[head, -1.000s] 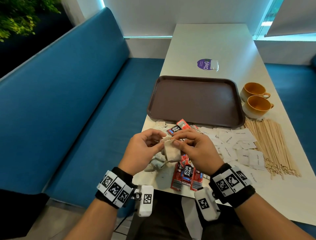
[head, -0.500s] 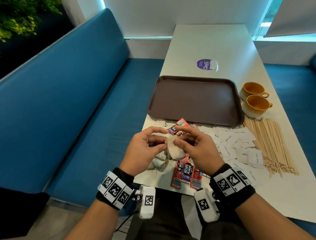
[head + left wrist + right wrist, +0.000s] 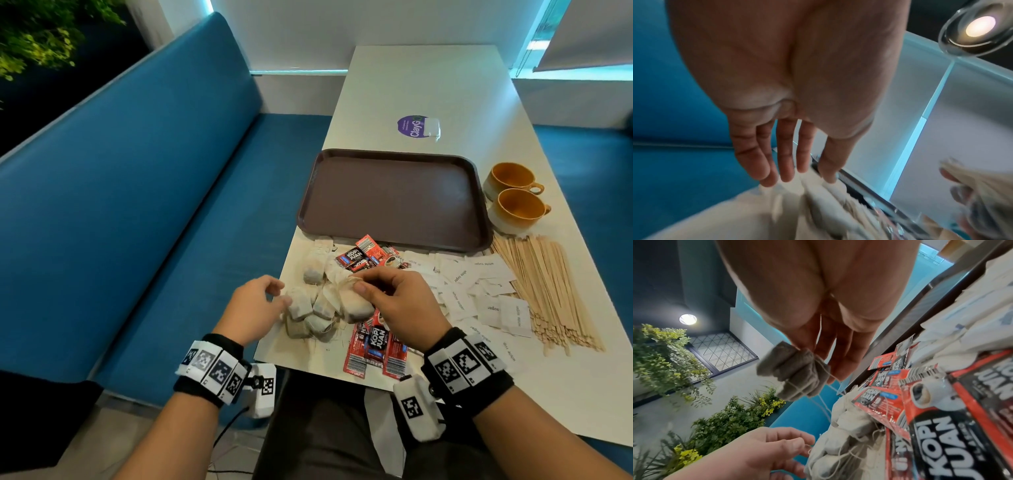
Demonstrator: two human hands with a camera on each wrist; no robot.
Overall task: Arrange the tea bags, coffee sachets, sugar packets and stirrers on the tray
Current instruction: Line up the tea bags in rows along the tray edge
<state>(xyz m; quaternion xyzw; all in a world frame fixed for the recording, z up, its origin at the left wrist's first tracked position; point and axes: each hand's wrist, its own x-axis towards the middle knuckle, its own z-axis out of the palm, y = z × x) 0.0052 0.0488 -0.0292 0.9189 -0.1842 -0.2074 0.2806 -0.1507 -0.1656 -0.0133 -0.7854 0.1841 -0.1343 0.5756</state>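
Task is standing at its opening; the tray (image 3: pixel 394 198) is lying bare on the bench (image 3: pixel 445 85), nothing yet arranged. The right hand (image 3: pixel 400 301) is pinching one tea bag (image 3: pixel 356 301) above the heap of tea bags (image 3: pixel 310 308); the left hand (image 3: pixel 255 305), fingers loosely spread, is reaching into that heap. Coffee sachets (image 3: pixel 375 342) are reading "KOPI JUAN"; sugar packets (image 3: pixel 479 291) "white sugar"; stirrers (image 3: pixel 544 291) are lying right; a bench sticker (image 3: pixel 411 126) is reading "ClayG".
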